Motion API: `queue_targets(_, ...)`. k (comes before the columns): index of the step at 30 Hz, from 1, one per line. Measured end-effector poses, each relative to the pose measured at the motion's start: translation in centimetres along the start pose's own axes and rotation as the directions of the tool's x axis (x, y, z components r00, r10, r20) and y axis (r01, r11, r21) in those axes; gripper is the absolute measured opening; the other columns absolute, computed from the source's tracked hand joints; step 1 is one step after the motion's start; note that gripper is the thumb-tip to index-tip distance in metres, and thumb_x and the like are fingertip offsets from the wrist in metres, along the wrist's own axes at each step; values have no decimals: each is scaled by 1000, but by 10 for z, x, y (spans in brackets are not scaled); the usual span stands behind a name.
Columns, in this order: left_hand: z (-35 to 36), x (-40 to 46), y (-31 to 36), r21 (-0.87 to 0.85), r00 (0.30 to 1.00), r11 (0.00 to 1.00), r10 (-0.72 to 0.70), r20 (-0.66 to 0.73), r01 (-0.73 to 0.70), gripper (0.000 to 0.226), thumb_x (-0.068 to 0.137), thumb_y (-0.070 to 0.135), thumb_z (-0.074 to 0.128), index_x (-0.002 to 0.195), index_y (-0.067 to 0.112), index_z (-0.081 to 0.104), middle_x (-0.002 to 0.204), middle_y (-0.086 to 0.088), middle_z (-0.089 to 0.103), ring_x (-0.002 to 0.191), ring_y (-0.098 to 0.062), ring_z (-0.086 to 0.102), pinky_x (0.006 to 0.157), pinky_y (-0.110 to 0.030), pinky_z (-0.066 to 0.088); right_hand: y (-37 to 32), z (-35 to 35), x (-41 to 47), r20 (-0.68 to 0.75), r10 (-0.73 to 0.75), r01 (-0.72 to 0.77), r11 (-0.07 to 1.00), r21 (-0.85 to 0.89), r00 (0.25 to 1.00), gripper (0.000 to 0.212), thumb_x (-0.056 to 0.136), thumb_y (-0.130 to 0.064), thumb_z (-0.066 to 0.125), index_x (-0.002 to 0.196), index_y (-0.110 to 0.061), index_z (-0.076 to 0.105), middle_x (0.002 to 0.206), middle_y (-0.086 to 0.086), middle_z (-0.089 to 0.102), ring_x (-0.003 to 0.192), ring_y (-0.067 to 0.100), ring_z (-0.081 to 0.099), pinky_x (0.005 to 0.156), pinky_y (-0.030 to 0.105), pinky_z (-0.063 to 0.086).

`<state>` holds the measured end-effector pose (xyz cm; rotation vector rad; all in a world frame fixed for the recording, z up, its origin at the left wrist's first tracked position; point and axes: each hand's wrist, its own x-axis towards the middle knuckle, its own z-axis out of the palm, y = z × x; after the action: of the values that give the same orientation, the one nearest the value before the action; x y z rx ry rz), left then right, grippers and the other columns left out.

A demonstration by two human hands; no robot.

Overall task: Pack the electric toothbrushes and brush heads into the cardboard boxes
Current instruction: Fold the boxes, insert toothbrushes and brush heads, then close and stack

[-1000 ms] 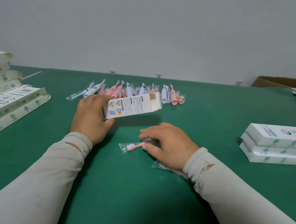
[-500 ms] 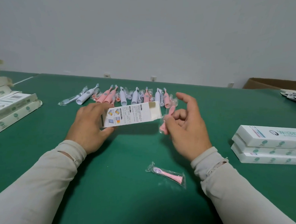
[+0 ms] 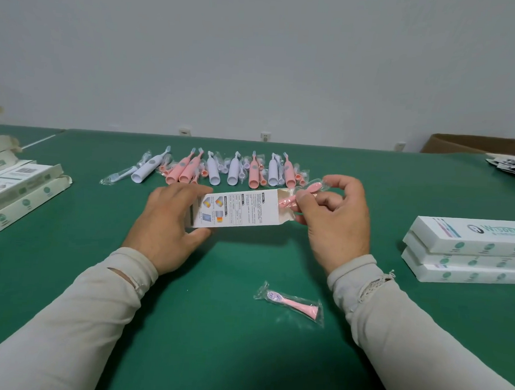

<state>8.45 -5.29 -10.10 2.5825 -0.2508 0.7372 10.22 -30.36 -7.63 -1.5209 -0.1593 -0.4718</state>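
Observation:
My left hand (image 3: 167, 220) grips a white cardboard box (image 3: 240, 209) by its left end, holding it level above the green table (image 3: 213, 326). The box's right end is open. My right hand (image 3: 335, 219) pinches a pink brush head in a clear wrapper (image 3: 308, 189), its base end at the box's open mouth. A second wrapped pink brush head (image 3: 292, 304) lies on the table in front of my right forearm. Several pink and white electric toothbrushes (image 3: 221, 170) with wrapped brush heads lie in a row behind the box.
Three closed white boxes (image 3: 468, 250) are stacked at the right. Open flat boxes (image 3: 17, 194) are piled at the left edge. A brown carton (image 3: 473, 145) and loose leaflets (image 3: 514, 165) sit at the far right. A wall runs behind the table.
My right hand picked one wrapped pink brush head off the table, raised it and brought it to the box's open right end. The other brush head stayed on the table.

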Motion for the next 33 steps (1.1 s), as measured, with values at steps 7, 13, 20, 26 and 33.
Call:
queue_targets(7, 1, -2, 4, 17, 1000, 1000, -3, -7, 3, 61, 77, 23, 79, 133, 30, 54, 127, 8, 54, 122, -24, 40, 100, -31, 30, 3, -1, 2, -67, 143, -130, 977, 170, 987, 29, 89, -17, 74, 102, -19, 48, 75, 5, 77, 71, 20, 76, 68, 34, 61)
queue_targets(13, 4, -2, 2, -32, 997, 996, -78, 7, 79, 59, 76, 29, 77, 130, 33, 54, 126, 10, 53, 122, -24, 42, 99, -34, 33, 3, 2, 2, -70, 107, -97, 986, 138, 992, 15, 93, -17, 69, 93, -18, 54, 74, 4, 75, 71, 17, 76, 58, 21, 55)
queue_targets(20, 4, -2, 2, -50, 994, 993, -109, 14, 110, 59, 76, 32, 79, 130, 35, 54, 128, 7, 54, 120, -24, 44, 98, -34, 33, 8, -1, 4, -109, 55, -54, 998, 9, 993, 16, 87, -15, 74, 82, -17, 59, 73, 6, 71, 69, 17, 75, 63, 36, 58)
queue_targets(26, 3, -3, 5, -54, 992, 991, -123, 24, 124, 58, 76, 30, 79, 129, 36, 54, 127, 8, 54, 119, -24, 43, 99, -38, 37, 10, -6, 8, -134, 59, -67, 996, -56, 989, 15, 84, -13, 73, 80, -19, 59, 61, -4, 70, 70, 23, 75, 70, 49, 61)
queue_targets(33, 0, -2, 7, -33, 991, 990, -133, 29, 134, 56, 78, 33, 77, 129, 37, 53, 129, 9, 53, 120, -23, 42, 101, -41, 39, 12, -7, 10, -141, -78, 45, 973, -224, 987, 16, 80, -19, 75, 75, -24, 61, 72, -4, 70, 68, 17, 69, 59, 22, 50)
